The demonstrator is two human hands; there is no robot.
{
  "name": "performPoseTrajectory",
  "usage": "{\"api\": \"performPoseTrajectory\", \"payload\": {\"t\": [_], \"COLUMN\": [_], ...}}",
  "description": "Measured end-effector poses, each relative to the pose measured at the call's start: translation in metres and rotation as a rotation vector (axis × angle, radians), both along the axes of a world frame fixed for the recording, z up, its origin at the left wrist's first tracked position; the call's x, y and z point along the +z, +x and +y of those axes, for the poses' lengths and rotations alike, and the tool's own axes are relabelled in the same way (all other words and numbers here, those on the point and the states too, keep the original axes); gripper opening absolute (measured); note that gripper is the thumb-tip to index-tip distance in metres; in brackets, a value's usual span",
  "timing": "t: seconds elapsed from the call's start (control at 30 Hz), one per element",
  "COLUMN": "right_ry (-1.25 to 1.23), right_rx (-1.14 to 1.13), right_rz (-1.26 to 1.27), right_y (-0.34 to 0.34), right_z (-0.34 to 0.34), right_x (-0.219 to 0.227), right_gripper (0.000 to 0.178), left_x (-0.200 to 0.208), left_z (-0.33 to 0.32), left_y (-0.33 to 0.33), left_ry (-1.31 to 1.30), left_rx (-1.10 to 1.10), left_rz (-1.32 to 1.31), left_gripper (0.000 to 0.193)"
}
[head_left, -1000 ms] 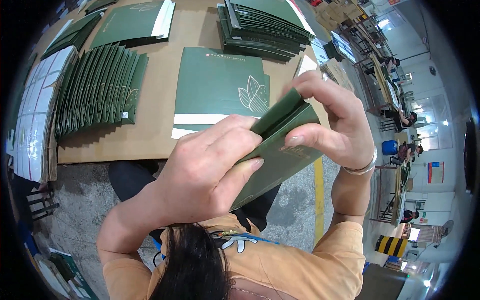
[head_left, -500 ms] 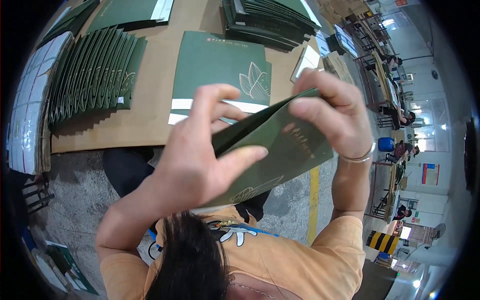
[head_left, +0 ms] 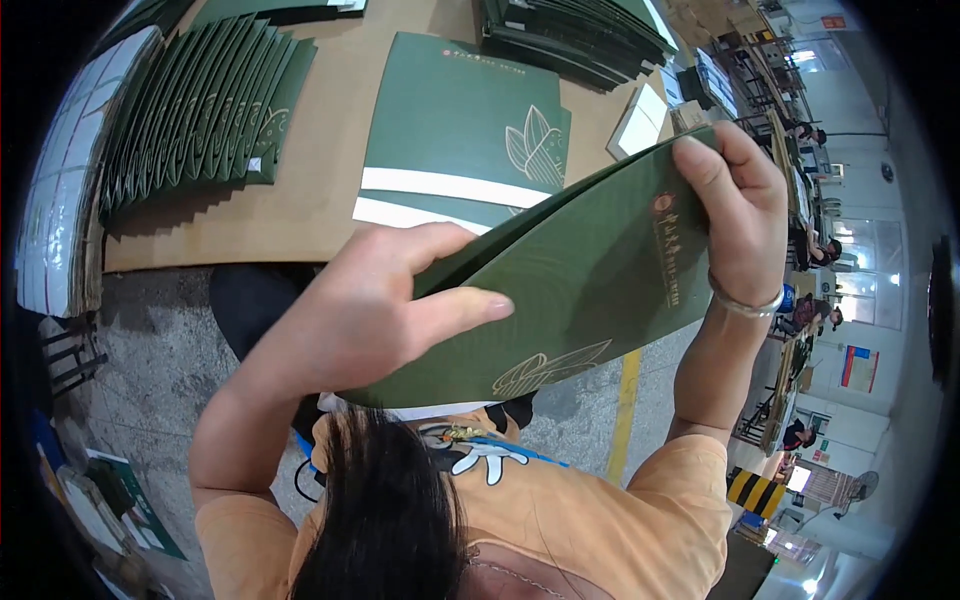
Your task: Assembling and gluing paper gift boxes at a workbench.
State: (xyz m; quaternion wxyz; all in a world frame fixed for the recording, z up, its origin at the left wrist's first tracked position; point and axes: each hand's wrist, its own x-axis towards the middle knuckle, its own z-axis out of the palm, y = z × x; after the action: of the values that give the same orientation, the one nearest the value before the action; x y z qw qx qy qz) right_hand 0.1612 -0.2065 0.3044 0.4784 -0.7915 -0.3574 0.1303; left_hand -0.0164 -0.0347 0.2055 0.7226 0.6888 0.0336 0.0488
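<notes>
A green paper folder (head_left: 590, 270) with gold line art and a small red emblem is held up in front of my chest, tilted with its right end higher. Its two layers stand apart along the upper edge, leaving a dark gap. My left hand (head_left: 385, 305) grips the left end, thumb on the near face and fingers behind or inside the gap, partly hidden. At the upper right corner my right hand (head_left: 745, 205) pinches the folder between thumb and fingers. Beyond it, flat on the table, lie more green folders (head_left: 465, 120) with white strips showing at their near edge.
An overlapping row of green folders (head_left: 200, 110) leans beside a tall white stack (head_left: 65, 190) at the table's left. Another folder pile (head_left: 570, 40) sits at the far right, near a white pad (head_left: 640, 120). The brown tabletop (head_left: 320, 150) ends before my lap. Other people (head_left: 825, 250) sit at distant tables.
The folder has moved up and to the right, and more of its near face shows. My right hand has shifted right with its corner. My left hand has closed in around the left end.
</notes>
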Motion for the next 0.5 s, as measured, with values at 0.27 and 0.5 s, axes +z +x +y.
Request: {"api": "performPoseTrajectory", "payload": {"t": [0.27, 0.5], "right_ry": [0.028, -0.011], "right_rx": [-0.023, -0.090], "right_rz": [0.001, -0.069], "right_y": [0.013, 0.045], "right_z": [0.008, -0.007], "right_x": [-0.015, -0.022], "right_gripper": [0.014, 0.017], "left_x": [0.002, -0.024], "left_z": [0.000, 0.011], "left_y": [-0.010, -0.027], "left_ry": [-0.229, -0.073], "left_rx": [-0.026, -0.241], "left_rz": [0.243, 0.380], "left_gripper": [0.023, 0.024]}}
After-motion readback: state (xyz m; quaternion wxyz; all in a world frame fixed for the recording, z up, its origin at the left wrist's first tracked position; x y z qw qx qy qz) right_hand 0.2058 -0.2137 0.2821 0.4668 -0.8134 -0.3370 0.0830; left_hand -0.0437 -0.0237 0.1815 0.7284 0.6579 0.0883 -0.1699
